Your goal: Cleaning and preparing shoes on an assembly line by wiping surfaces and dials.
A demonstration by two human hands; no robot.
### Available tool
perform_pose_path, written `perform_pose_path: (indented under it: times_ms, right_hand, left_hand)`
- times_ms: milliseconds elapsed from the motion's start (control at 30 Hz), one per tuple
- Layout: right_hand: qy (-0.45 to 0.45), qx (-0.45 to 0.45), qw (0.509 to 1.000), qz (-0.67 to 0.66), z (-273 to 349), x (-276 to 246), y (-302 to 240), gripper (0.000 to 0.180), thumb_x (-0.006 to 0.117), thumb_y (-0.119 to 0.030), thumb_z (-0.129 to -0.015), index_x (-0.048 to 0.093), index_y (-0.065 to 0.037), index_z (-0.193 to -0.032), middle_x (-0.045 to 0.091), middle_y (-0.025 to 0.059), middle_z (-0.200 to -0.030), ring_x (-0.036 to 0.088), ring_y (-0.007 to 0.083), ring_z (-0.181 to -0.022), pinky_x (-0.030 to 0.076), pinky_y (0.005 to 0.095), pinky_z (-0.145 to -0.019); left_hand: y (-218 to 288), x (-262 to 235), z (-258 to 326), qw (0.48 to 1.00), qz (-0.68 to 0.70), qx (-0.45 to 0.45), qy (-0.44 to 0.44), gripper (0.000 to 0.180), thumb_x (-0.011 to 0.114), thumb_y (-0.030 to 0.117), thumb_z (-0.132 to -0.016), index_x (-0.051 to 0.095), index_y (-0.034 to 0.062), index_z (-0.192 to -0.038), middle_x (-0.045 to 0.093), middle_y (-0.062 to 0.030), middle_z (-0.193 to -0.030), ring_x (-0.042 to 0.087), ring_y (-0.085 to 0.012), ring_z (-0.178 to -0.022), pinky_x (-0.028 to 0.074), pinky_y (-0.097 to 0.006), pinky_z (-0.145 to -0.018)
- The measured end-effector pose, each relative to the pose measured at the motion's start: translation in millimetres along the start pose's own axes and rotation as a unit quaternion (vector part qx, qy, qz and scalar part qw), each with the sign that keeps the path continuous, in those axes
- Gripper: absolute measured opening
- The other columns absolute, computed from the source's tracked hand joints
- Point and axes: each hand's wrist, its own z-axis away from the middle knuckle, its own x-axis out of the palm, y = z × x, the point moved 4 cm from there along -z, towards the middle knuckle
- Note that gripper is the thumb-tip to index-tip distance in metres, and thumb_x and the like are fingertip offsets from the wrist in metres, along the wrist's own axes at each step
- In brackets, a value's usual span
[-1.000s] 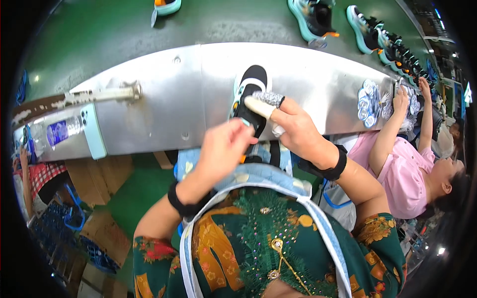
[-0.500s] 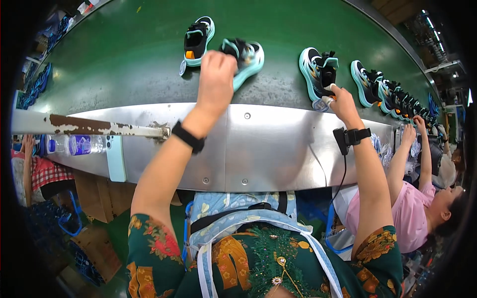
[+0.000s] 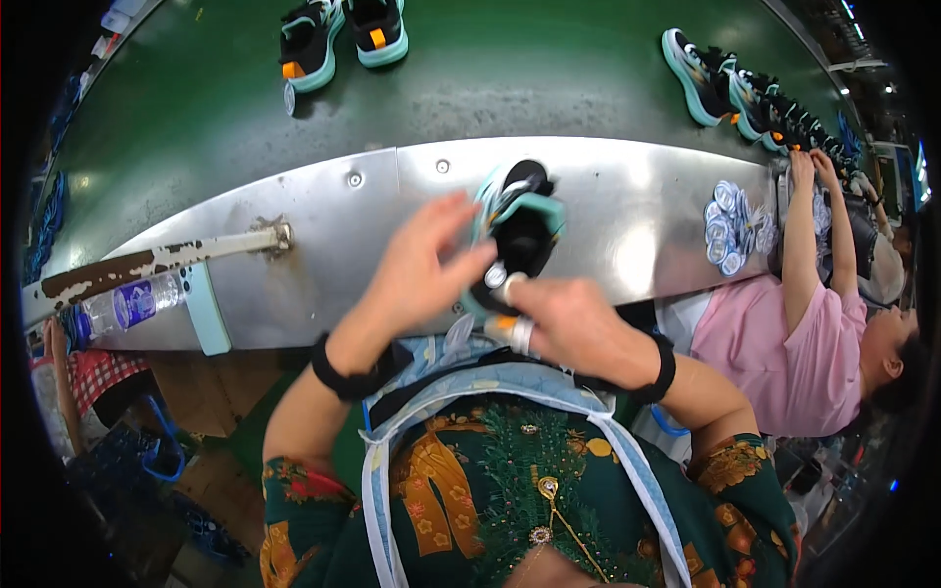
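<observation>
A black sneaker [image 3: 526, 245] with white and mint-green trim is tilted above the steel ledge, close to my body, its dark opening facing me. My right hand [image 3: 583, 328] is closed on its heel end, with white wrapping on some fingers. Beside the shoe's left side is my left hand [image 3: 426, 260], slightly blurred, fingers apart and nothing held in them; whether it touches the shoe I cannot tell. A round tag hangs near my right fingertips. Two matching sneakers [image 3: 312, 49] stand side by side on the green surface at far left, one with a round tag at its heel.
A row of similar sneakers [image 3: 698, 78] runs along the right. Round tags [image 3: 730, 230] lie piled on the steel ledge [image 3: 627, 196]. At left are a worn metal bar [image 3: 157, 260], a bottle [image 3: 134, 304] and a light-green phone [image 3: 206, 309]. A co-worker in pink [image 3: 774, 363] sits at right.
My right hand has brought its sneaker from the green surface toward me over the ledge. My left hand has let go of the other sneaker, now beside its mate, and moved to this one.
</observation>
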Motion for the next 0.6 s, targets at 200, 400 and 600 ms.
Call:
perform_pose_path:
  times_ms: [200,400,600]
  right_hand:
    - [-0.067,-0.005,0.956,-0.284,5.0,-56.9,13.0,0.034,0.074,-0.021,-0.081,0.069,-0.013,-0.113,0.070,0.0083,-0.093,0.067,0.0199,-0.078,0.052,0.0327,-0.069]
    - [-0.154,-0.115,0.979,-0.066,-30.0,-22.5,18.8,0.054,0.070,-0.010,-0.075,0.055,-0.016,-0.127,0.055,0.0148,-0.090,0.061,0.0336,-0.083,0.048,0.0415,-0.070]
    - [-0.201,-0.140,0.967,0.069,-22.2,-14.1,10.3,0.037,0.063,-0.002,-0.073,0.057,-0.010,-0.109,0.059,0.0152,-0.088,0.062,0.0371,-0.080,0.049,0.0458,-0.069]
  left_hand:
    - [-6.8,32.7,62.7,0.999,-0.029,-0.018,0.039,0.062,0.063,-0.001,-0.080,0.046,0.0066,-0.139,0.048,-0.0155,-0.138,0.052,-0.0258,-0.121,0.045,-0.033,-0.098]
    - [-10.6,48.6,68.9,0.995,0.026,-0.047,0.088,0.055,0.055,-0.003,-0.079,0.049,0.0044,-0.134,0.050,-0.0191,-0.135,0.050,-0.0360,-0.123,0.041,-0.038,-0.103]
    - [-13.5,50.8,69.6,0.992,0.025,-0.025,0.123,0.051,0.054,-0.006,-0.078,0.053,0.0013,-0.129,0.053,-0.0171,-0.129,0.052,-0.0321,-0.122,0.043,-0.036,-0.101]
